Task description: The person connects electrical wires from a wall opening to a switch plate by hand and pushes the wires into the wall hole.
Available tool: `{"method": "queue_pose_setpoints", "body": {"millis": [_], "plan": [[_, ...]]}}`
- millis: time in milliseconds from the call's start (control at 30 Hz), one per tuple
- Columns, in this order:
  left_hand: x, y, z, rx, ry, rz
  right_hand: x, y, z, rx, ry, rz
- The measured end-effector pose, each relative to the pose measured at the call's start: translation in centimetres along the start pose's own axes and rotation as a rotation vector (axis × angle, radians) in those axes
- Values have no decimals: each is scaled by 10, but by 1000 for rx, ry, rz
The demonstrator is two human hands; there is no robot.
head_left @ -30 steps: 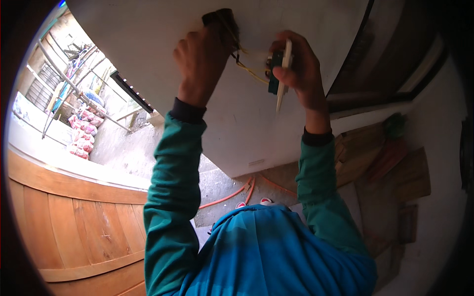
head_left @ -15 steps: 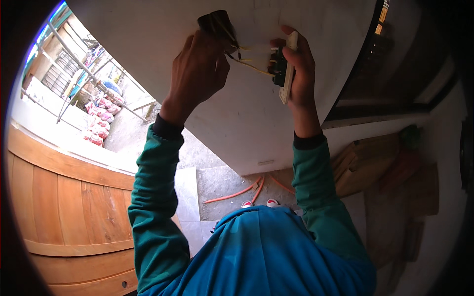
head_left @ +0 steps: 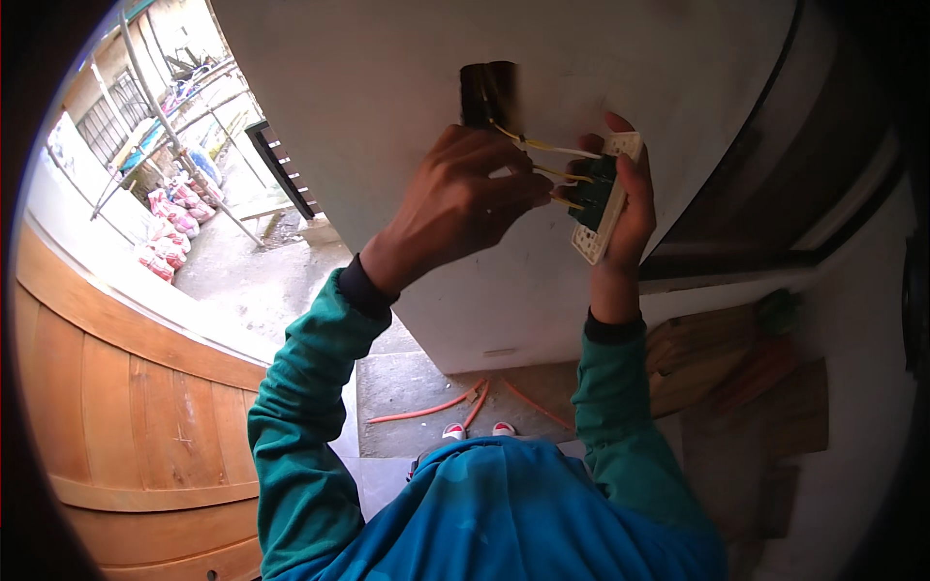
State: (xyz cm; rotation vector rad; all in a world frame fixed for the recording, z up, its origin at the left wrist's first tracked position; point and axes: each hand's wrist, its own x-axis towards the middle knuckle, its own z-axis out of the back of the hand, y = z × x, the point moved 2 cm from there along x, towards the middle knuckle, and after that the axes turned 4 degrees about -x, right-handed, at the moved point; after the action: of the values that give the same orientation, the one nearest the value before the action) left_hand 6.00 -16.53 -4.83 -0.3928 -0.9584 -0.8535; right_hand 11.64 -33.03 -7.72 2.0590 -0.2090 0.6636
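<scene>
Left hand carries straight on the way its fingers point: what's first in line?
Past the yellow wires at its fingertips, the left hand would probably meet the dark green module on the off-white plate in the right hand; depth is unclear.

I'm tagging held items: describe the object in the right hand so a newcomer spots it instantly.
On the white wall, find the dark hole. To its lower right, the right hand holds a pale plate with a dark-green back. Yellow and white wires running to it set it apart.
</scene>
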Motion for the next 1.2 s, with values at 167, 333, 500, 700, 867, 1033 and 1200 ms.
{"method": "queue_pose_setpoints", "body": {"millis": [167,333,500,700,867,1033,1200], "plan": [[-2,-12,-2,83,-47,-62,-3,3,1,-185,-20,52],[-3,-17,-7,81,-19,-14,-9,14,-4,-261,-9,65],[-5,-18,-5,-5,-64,34,-15,19,-14,-302,-29,58],[-7,-17,-16,-34,-94,7,-15,17,-19,-348,-82,90],[-4,-18,-14,28,-100,8,-15,17,-23,-404,-103,145],[-17,-13,-8,-142,-43,36,-20,10,-13,-345,22,99],[-14,-18,-4,-40,-35,-3,-19,11,-18,-237,15,58]]}}
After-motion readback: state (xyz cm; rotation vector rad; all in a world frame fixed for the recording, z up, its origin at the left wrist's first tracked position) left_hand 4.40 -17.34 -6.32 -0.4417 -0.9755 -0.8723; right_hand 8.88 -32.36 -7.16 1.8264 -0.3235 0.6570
